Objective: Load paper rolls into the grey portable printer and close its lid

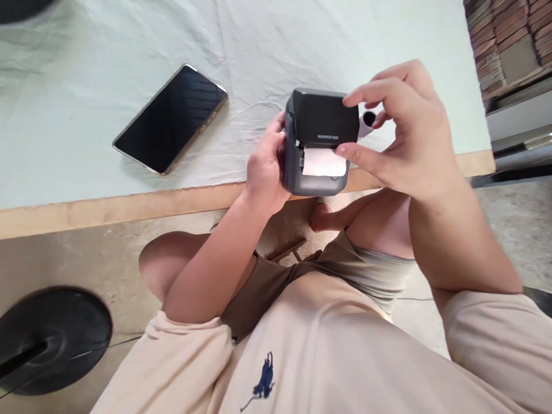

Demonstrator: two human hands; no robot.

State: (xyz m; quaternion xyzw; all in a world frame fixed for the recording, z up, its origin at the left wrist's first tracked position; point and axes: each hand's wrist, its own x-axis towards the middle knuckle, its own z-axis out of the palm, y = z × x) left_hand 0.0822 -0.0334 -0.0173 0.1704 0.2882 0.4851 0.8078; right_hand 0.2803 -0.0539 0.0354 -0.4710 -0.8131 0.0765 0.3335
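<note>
Currently the label printer [319,141] sits in the air right at the near edge of the bench [120,209], not resting on it. Left hand [266,171] has its grip closed around the printer's left side, thumb on the top corner, palm under. Right hand [403,128] has an open grip: index fingertip touches the white label paper [324,162] sticking out of the slot, the other fingers are spread loose over the lid, clamping nothing.

Risks, as I judge them:
- One-hand support only. If the left grip slips, the printer drops past the bench edge onto the concrete floor [122,250].
- Paper pulled at an angle could tear crooked or skew in the slot.
- Fingertip on the paper face may smudge or crease it.
- A small white-and-black part [368,119] shows just right of the printer, behind the right fingers; can't tell what it is or whether it's attached. If loose, it could fall.

Surroundings, relative to the printer: bench is covered with a wrinkled pale cloth [296,35], bare wood strip at the near edge. Smartphone [171,119] lies face up, screen dark, well left of the printer. Stacked bricks [510,20] far right. Round black stand base [48,339] on the floor, lower left.
</note>
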